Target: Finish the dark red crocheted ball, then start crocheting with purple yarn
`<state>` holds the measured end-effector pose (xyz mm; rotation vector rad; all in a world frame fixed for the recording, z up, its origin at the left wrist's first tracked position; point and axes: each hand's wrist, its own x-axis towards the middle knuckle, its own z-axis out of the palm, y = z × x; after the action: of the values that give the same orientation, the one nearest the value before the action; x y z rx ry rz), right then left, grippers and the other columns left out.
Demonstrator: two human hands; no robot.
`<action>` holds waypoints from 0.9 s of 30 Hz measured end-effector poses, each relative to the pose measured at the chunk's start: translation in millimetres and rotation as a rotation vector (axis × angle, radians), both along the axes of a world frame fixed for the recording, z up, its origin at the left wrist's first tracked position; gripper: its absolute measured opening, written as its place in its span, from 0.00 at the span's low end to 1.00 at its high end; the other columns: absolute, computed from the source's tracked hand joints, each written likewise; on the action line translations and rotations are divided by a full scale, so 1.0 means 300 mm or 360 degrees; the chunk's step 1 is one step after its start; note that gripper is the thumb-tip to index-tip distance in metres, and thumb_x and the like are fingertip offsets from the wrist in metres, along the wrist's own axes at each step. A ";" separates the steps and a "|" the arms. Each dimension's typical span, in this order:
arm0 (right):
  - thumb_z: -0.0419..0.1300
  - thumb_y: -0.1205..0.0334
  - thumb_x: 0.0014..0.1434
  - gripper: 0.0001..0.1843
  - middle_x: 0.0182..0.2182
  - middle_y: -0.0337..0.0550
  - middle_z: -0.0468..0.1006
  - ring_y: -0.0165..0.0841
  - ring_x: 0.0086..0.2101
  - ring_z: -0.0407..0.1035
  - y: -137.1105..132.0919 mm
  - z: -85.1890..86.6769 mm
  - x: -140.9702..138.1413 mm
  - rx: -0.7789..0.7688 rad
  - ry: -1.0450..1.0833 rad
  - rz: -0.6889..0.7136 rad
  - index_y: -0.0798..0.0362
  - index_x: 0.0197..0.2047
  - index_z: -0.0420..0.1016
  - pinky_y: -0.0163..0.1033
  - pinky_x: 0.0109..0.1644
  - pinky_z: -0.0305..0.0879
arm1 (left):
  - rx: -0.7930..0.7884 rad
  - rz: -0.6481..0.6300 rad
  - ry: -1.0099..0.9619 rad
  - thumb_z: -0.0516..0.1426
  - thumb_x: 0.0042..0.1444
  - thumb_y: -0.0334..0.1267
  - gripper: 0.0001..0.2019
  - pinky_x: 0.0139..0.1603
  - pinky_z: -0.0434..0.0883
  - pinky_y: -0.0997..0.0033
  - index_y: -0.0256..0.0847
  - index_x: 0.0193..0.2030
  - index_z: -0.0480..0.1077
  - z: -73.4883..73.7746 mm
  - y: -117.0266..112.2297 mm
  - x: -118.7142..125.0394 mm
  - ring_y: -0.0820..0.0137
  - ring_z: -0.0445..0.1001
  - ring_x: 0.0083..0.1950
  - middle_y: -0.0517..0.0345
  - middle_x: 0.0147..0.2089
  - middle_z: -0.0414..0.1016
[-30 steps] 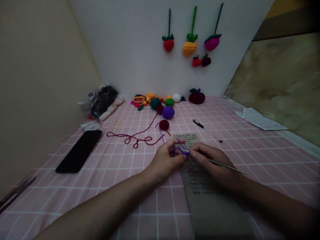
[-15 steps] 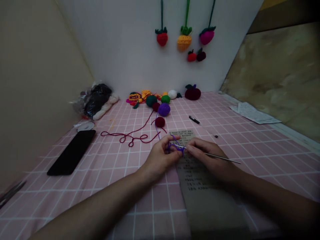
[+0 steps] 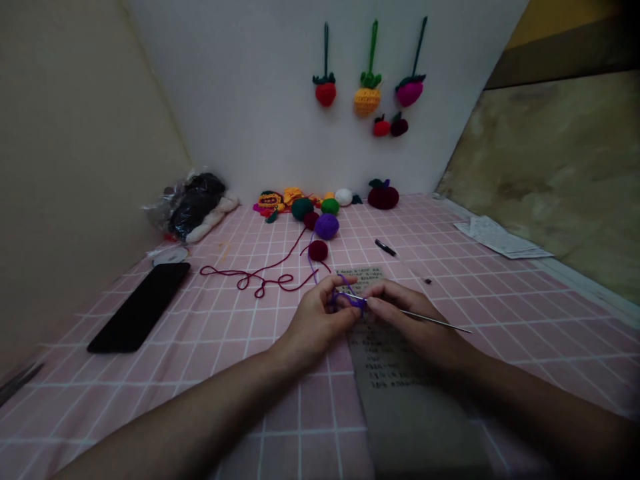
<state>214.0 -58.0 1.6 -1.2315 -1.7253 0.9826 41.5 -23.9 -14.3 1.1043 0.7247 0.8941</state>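
My left hand [image 3: 315, 320] pinches a small loop of purple yarn [image 3: 350, 299] over the pink checked table [image 3: 240, 333]. My right hand [image 3: 410, 320] grips a thin metal crochet hook [image 3: 435, 321], its tip in the purple loop and its shaft pointing right. The purple strand runs back to a purple yarn ball [image 3: 326, 226]. Both hands work above a brown sheet with handwritten lines [image 3: 385, 360]. A dark red ball [image 3: 318, 250] with a long loose red strand [image 3: 255, 277] lies just beyond.
A black phone [image 3: 140, 307] lies at the left, a plastic bag with dark yarn [image 3: 195, 200] behind it. Several crocheted pieces [image 3: 300, 200] line the back wall; crocheted fruits [image 3: 367, 97] hang above. A black pen [image 3: 386, 248] and papers [image 3: 500, 237] lie right.
Both hands keep working the purple loop and hook in place, shifting slightly left in view as the camera moved. Nothing was picked up or let go.
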 end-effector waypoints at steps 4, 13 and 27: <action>0.54 0.55 0.65 0.11 0.28 0.38 0.73 0.32 0.32 0.68 0.003 -0.004 -0.003 -0.0038 0.0067 0.0014 0.51 0.35 0.71 0.37 0.38 0.64 | 0.0047 0.0026 0.0081 0.66 0.43 0.35 0.26 0.34 0.60 0.73 0.37 0.50 0.67 0.001 -0.003 0.001 0.76 0.65 0.30 0.63 0.30 0.68; 0.56 0.54 0.64 0.10 0.28 0.39 0.76 0.30 0.30 0.70 0.012 -0.027 0.000 -0.0223 0.0319 0.0071 0.51 0.41 0.74 0.37 0.36 0.67 | 0.0106 0.0057 0.0131 0.63 0.47 0.34 0.21 0.35 0.62 0.72 0.37 0.50 0.67 -0.006 -0.006 0.001 0.75 0.65 0.32 0.62 0.31 0.68; 0.58 0.56 0.62 0.08 0.29 0.37 0.72 0.31 0.31 0.66 0.004 -0.007 -0.006 -0.0206 0.0178 0.0024 0.51 0.36 0.73 0.36 0.37 0.62 | 0.0080 0.0011 -0.0019 0.63 0.50 0.35 0.17 0.37 0.64 0.72 0.39 0.47 0.69 -0.019 -0.001 -0.005 0.75 0.66 0.33 0.62 0.32 0.66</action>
<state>212.2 -56.8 -0.5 -1.2220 -1.6074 1.1658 40.1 -24.1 -20.0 1.1406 0.7002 0.9285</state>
